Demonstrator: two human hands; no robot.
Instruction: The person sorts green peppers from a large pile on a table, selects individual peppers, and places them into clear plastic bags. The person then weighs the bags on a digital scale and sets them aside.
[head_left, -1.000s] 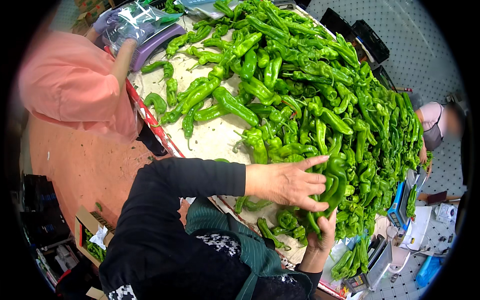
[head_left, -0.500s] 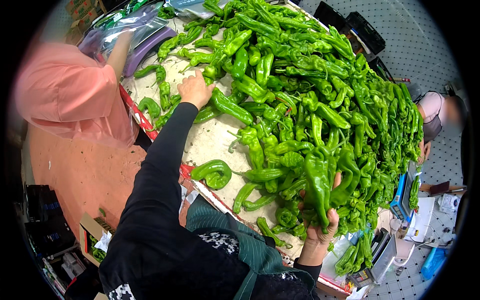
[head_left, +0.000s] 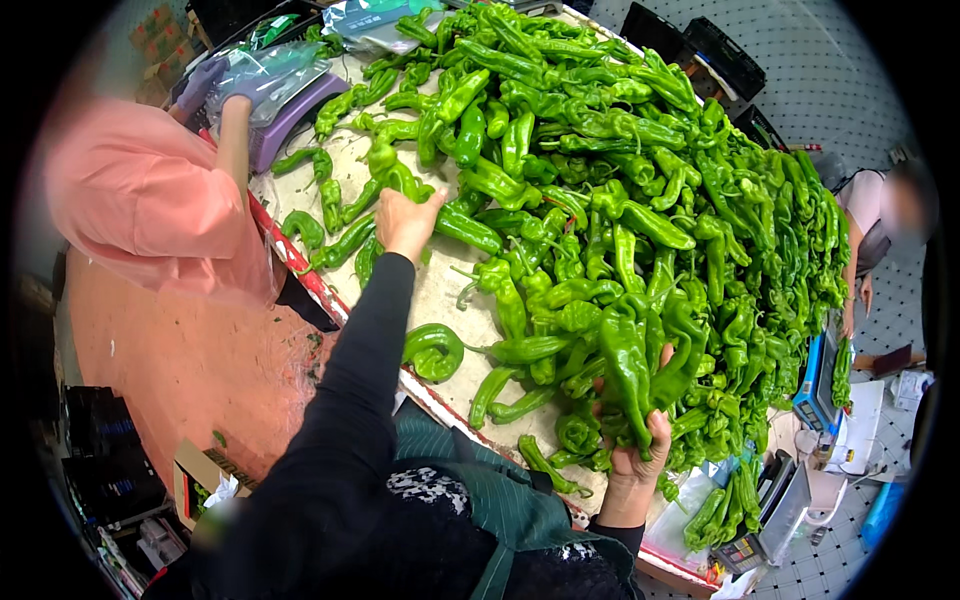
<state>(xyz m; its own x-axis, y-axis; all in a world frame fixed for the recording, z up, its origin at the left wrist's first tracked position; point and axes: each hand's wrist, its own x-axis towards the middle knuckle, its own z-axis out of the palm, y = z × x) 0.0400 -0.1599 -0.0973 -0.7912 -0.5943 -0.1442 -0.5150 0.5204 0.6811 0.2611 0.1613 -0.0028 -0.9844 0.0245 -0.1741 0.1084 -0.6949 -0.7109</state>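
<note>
A wide heap of long, wrinkled green peppers [head_left: 640, 230] covers a pale table with a red rim. At the heap's left side, my left hand [head_left: 407, 222] is closed on a curved green pepper [head_left: 392, 172], which sticks out beyond the fingers. More loose peppers lie around that hand. Close to the table's front edge, my right hand [head_left: 640, 455] is turned palm up, its fingers curled around large green peppers [head_left: 627, 370]. Those peppers stand upright and hide part of the fingers.
A co-worker in a salmon top [head_left: 150, 200] handles a clear plastic bag [head_left: 265, 75] beside a purple scale [head_left: 300, 115] at left. Another person [head_left: 865, 225] stands at far right, near a blue scale [head_left: 818, 380]. Bundled peppers [head_left: 725, 510] lie by a grey scale [head_left: 775, 510].
My left hand has drawn back toward me and slightly right, closing from spread fingers onto a pepper. My right hand stays nearly still with its peppers. The co-worker's arms have shifted at the bag.
</note>
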